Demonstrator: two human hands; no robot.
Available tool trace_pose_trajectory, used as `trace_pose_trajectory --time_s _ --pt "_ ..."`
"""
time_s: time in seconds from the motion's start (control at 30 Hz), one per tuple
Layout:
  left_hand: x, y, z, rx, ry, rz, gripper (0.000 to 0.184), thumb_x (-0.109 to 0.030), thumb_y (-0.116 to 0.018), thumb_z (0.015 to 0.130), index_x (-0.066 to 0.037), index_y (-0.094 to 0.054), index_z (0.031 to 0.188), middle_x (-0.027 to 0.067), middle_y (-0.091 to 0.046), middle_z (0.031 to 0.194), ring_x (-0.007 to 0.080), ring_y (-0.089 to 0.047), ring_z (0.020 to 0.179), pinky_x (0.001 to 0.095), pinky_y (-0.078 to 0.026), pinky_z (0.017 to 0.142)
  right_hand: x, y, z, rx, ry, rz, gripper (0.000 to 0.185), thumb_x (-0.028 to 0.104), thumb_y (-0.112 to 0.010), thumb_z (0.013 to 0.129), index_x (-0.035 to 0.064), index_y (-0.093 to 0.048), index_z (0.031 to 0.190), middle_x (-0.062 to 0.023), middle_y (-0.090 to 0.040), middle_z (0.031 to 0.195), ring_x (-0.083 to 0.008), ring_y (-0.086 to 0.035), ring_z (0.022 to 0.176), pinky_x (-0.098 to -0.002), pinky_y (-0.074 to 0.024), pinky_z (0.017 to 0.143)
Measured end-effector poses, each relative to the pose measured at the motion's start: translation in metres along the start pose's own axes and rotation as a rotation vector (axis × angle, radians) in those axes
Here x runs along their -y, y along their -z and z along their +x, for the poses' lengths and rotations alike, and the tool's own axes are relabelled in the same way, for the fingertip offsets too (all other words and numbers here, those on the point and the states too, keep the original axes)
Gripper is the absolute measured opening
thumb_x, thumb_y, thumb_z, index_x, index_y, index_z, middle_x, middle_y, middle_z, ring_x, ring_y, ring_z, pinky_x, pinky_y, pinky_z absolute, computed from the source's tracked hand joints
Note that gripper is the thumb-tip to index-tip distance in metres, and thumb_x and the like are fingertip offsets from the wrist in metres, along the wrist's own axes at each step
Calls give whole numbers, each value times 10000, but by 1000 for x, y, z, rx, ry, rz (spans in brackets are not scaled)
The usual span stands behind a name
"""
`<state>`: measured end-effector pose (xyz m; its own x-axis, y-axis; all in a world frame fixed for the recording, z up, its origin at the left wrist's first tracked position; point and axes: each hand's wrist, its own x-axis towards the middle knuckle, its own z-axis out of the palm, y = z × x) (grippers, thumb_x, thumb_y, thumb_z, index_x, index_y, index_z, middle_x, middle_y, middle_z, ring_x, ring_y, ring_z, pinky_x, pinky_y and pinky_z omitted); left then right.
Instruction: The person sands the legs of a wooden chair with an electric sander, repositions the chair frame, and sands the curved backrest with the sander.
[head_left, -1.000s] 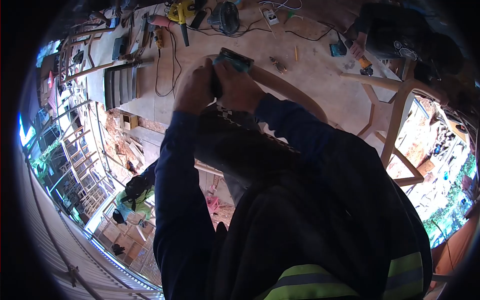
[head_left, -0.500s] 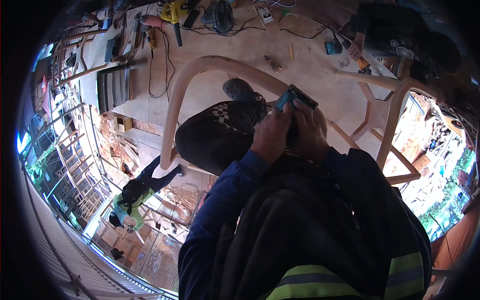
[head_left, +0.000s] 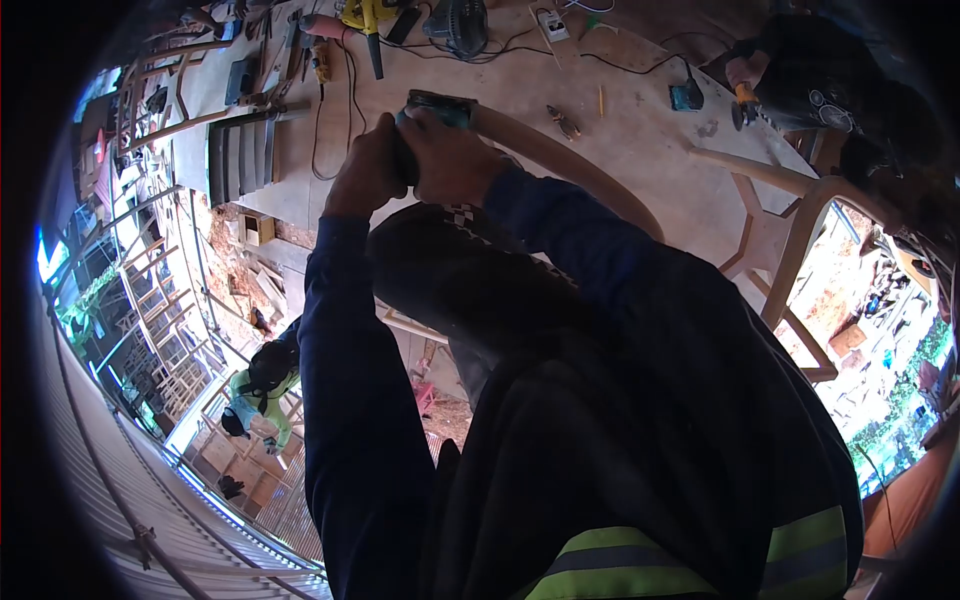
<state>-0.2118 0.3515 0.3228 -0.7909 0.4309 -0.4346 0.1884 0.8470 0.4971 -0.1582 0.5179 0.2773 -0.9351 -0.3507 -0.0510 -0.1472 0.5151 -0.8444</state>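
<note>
A teal power sander (head_left: 447,110) rests against the curved wooden rail (head_left: 570,165) of a chair-like frame, at its far bend. My left hand (head_left: 368,172) is wrapped round the near side of the sander. From the right, my right hand (head_left: 450,158) closes over its top. Both hands cover most of the tool's body. The rail runs right and toward me from the sander, then passes behind my right sleeve. My dark-trousered leg (head_left: 450,255) lies below my hands, inside the frame's curve.
Pliers (head_left: 563,122), a pencil (head_left: 601,100) and another teal tool (head_left: 686,95) lie on the floor. A fan (head_left: 456,25) and cables are farther back. Another wooden frame (head_left: 800,240) stands at right, near a person with a grinder (head_left: 744,108). Another person (head_left: 262,395) works at lower left.
Both hands and the sander have moved left and away from me along the rail, from its right side to the far bend. The view has shifted slightly.
</note>
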Motion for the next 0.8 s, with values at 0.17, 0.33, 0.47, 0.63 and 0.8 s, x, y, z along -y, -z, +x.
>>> trace_pose_trajectory --time_s 0.17,0.33,0.47,0.63,0.8 --pt "-24 -43 -14 -128 -171 85 670 -78 -795 650 32 -485 1233 292 -693 970 490 -671 973 543 -548 801 -14 -1 -48 -157 48 -97 815 136 -738 708 -48 -373 1413 -309 -423 1440 -499 -666 1034 -526 -588 860" --pt "-91 -116 -26 -81 -396 -57 725 -76 -818 677 53 -486 1308 271 -667 1050 461 -637 1020 506 -527 853 -35 41 -158 -297 -15 -10 902 143 -809 669 -20 -357 1432 -296 -441 1423 -502 -632 1101 -513 -596 851" --pt "-165 -186 -47 -238 -582 -108 515 -29 -533 860 43 -469 1366 243 -615 1060 427 -634 926 517 -533 818 -34 87 -240 -227 -239 -162 899 199 -852 685 21 -370 1423 -246 -505 1346 -488 -639 1037 -553 -580 798" --pt "-243 -193 -53 -15 -546 -21 576 -34 -590 840 38 -449 1394 223 -559 1252 395 -581 1127 477 -519 907 -26 89 -291 -373 -440 -171 831 248 -852 717 10 -392 1366 -224 -521 1241 -477 -655 972 -544 -581 763" --pt "-212 -178 -39 -133 -661 79 641 -39 -605 827 63 -400 1426 192 -534 1294 371 -567 1156 437 -518 962 -38 90 -262 -229 -406 -136 850 295 -847 733 -4 -372 1371 -225 -538 1183 -473 -656 997 -549 -576 792"
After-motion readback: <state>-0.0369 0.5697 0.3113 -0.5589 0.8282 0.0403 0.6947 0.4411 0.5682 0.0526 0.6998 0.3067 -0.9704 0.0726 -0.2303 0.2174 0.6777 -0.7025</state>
